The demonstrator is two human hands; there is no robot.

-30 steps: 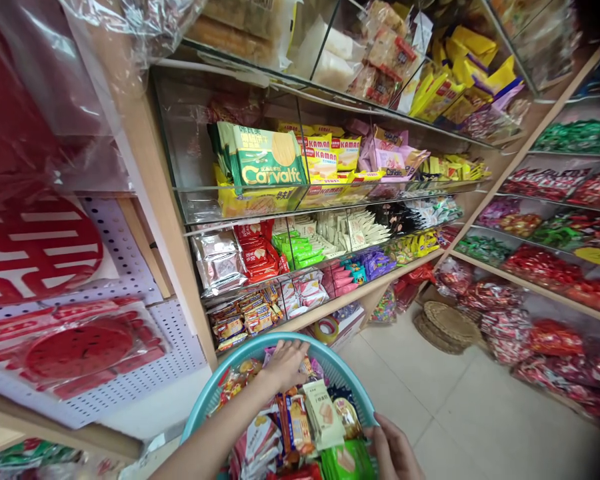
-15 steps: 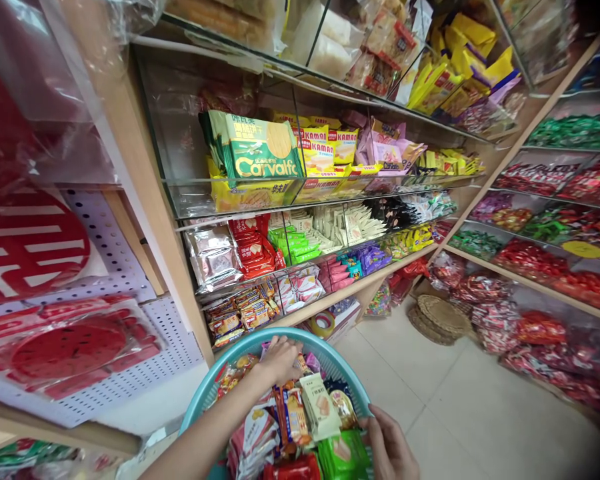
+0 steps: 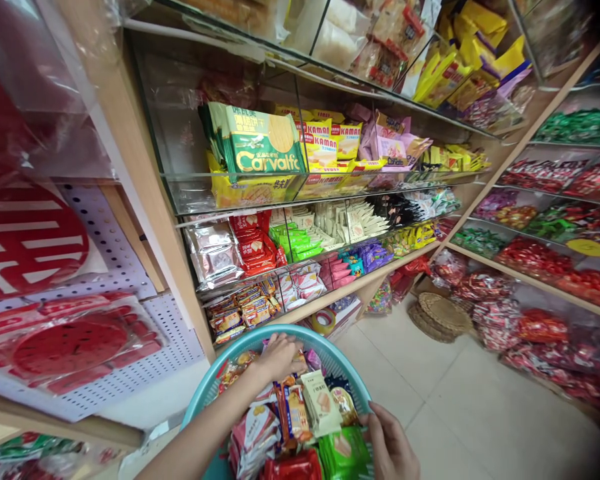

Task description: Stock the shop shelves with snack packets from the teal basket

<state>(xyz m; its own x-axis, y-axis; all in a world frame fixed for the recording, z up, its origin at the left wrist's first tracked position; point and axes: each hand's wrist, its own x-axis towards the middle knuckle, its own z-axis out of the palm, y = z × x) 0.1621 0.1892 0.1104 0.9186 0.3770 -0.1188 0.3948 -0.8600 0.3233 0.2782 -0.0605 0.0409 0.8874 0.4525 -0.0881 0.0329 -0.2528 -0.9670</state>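
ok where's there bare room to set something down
Bare floor shows past the right hand, bordered by the basket, woven stack and bags. It's crowded in the basket, where snacks lie around the left hand, and on the shelves.

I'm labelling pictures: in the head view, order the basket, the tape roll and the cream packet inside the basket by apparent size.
Basket
Cream packet
Tape roll, though farther from the camera
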